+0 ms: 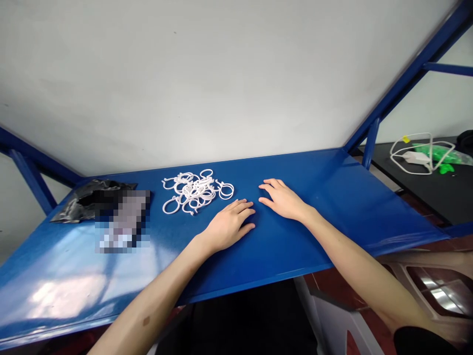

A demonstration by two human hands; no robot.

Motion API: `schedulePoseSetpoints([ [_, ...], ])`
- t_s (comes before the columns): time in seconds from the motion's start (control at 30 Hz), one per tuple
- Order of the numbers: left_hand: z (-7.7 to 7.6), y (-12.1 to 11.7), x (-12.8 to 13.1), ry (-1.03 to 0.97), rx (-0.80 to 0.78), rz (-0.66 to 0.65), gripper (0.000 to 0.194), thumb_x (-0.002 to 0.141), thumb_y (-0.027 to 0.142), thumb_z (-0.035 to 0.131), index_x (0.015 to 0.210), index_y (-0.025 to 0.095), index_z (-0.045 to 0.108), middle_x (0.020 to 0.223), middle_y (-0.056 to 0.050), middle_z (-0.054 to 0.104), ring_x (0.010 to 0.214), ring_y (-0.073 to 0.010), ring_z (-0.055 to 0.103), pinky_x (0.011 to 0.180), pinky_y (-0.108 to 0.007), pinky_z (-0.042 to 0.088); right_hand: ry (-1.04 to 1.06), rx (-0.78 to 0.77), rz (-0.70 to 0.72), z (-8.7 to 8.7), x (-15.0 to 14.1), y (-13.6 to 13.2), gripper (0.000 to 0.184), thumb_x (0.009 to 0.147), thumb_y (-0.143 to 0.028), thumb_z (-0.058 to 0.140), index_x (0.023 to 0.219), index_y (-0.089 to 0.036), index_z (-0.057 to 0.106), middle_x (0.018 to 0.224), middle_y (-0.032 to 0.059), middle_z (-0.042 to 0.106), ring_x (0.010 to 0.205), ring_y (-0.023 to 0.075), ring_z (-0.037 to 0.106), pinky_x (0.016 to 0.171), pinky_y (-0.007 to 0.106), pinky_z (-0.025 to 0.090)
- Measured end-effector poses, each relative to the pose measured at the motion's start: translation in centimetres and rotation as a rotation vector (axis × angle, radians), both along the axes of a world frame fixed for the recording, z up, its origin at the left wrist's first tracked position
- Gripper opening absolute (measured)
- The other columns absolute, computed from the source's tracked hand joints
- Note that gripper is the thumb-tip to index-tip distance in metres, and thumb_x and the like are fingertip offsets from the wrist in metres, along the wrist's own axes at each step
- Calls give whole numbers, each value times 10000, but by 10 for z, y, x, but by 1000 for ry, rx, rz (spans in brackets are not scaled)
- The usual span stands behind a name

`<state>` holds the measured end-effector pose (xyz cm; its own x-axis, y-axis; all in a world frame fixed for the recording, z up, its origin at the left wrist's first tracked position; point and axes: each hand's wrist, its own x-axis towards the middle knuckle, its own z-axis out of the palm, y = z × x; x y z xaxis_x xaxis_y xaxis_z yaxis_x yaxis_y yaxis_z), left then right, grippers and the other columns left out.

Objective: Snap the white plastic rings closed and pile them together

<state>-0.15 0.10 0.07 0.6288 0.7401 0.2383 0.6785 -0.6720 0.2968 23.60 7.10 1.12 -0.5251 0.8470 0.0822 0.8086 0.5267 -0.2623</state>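
A pile of white rings [197, 191], each with small knobs or loops on it, lies on the blue shelf [281, 251]. My left hand [231, 222] rests palm down just in front and to the right of the pile, its fingers stretched out and nothing in them. Farther right, my right hand [283, 198] is also palm down on or just over the blue surface, fingers apart, holding nothing. A bare strip of blue lies between the two hands.
Left of the rings are a black plastic bag [86, 197] and a pixelated item [125, 219]. Blue metal posts [371, 143] frame both ends before a pale wall [207, 84]. At the right, a black table [406, 177] bears a white cable [430, 158] and green plastic [445, 153].
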Motion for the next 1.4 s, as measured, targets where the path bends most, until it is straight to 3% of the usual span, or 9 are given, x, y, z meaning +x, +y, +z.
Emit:
schedulePoseSetpoints([
  [0.33, 0, 6, -4, -51, 125, 28, 289, 999, 336, 565, 1235, 211, 676, 1327, -98, 694, 1304, -267, 602, 1124, -479, 496, 1, 22, 7, -3, 0, 0, 496, 1013, -458, 497, 1421, -189, 580, 1505, 172, 511, 1413, 361, 457, 1145, 556, 434],
  [0.43, 4, 23, -24, -129, 284, 264, 264, 1000, 307, 543, 1187, 201, 697, 1281, -128, 710, 1241, -283, 625, 1098, -514, 496, 7, 4, 11, -1, 1, 1, 502, 1010, -469, 494, 1421, -194, 582, 1512, 171, 506, 1426, 365, 444, 1149, 566, 428],
  [0.5, 6, 35, -44, -148, 338, 477, 329, 1004, 343, 521, 1258, 193, 668, 1385, -150, 652, 1335, -319, 558, 1141, -564, 435, 9, -16, 8, 0, 2, 1, 507, 1012, -480, 483, 1427, -205, 579, 1524, 164, 498, 1437, 367, 433, 1149, 575, 427],
  [0.63, 3, 51, -83, -58, 148, 829, 474, 1051, 347, 308, 1410, 168, 559, 1510, -179, 543, 1460, -375, 427, 1187, -703, 270, 25, -12, 18, 0, -3, -2, 510, 1015, -482, 481, 1430, -200, 573, 1515, 163, 508, 1426, 357, 448, 1150, 565, 432],
  [0.7, 2, 53, -94, -18, 19, 895, 517, 1044, 403, 296, 1445, 169, 523, 1579, -196, 454, 1500, -422, 345, 1153, -780, 232, 44, 14, 57, -4, -12, -5, 515, 1016, -469, 492, 1442, -187, 558, 1506, 167, 517, 1426, 353, 450, 1165, 557, 420],
  [0.9, 4, 50, -95, 47, -82, 877, 734, 968, 635, 400, 1534, 167, 408, 1663, -206, 296, 1548, -467, 189, 1158, -780, 217, 49, 68, 206, -9, -50, -14, 552, 1032, -434, 484, 1533, -207, 438, 1593, 150, 434, 1482, 339, 397, 1194, 556, 394],
  [1.1, 1, 48, -88, 127, -83, 835, 891, 923, 745, 390, 1588, 155, 336, 1687, -184, 242, 1567, -455, 113, 1199, -731, 176, -11, 69, 198, 0, -69, -8, 535, 1020, -400, 530, 1505, -179, 483, 1575, 174, 455, 1452, 351, 434, 1171, 551, 423],
  [1.27, -5, 51, -85, 120, 8, 821, 869, 948, 722, 376, 1568, 113, 380, 1659, -203, 306, 1569, -436, 141, 1243, -669, 101, 7, 50, 226, 1, -73, -5, 494, 1029, -378, 512, 1500, -230, 503, 1627, 131, 391, 1467, 366, 410, 1170, 583, 412],
  [1.4, -1, 49, -77, -11, 206, 783, 681, 986, 591, 443, 1471, 118, 510, 1578, -206, 449, 1527, -414, 290, 1246, -651, 145, 105, 1, 176, -1, -60, -5, 577, 1014, -385, 534, 1563, -269, 400, 1670, 123, 291, 1456, 365, 437, 1157, 569, 441],
])
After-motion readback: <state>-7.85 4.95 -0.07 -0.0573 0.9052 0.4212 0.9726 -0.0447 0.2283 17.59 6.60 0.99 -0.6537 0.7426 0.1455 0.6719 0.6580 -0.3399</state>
